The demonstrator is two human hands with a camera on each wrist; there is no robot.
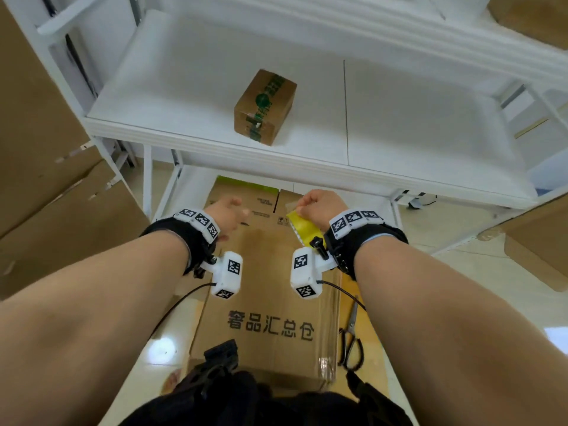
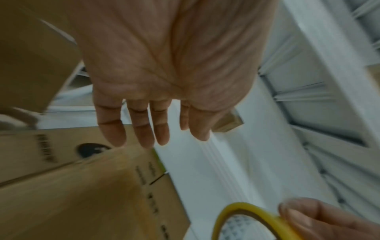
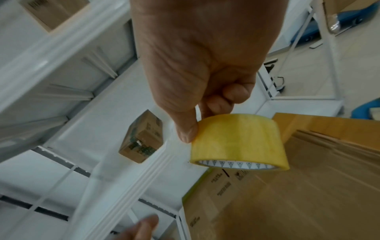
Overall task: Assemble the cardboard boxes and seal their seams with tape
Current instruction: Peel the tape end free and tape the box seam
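A big brown cardboard box (image 1: pixel 270 290) with black printed characters stands in front of me on the floor, a strip of clear tape running down its right side. My right hand (image 1: pixel 319 207) grips a yellow tape roll (image 1: pixel 302 226) over the box's far right part; the right wrist view shows thumb and fingers curled round the tape roll (image 3: pixel 239 142). My left hand (image 1: pixel 229 212) hovers over the box's far left with straight, relaxed fingers (image 2: pixel 141 131), holding nothing. In the left wrist view the tape roll (image 2: pixel 252 217) appears at the lower right.
A white shelf unit (image 1: pixel 215 139) rises behind the box, with a small sealed carton (image 1: pixel 264 106) bearing green tape on it. Scissors (image 1: pixel 352 342) lie on the floor right of the box. Flat cardboard sheets (image 1: pixel 55 195) lean at left; more cardboard (image 1: pixel 541 241) sits at right.
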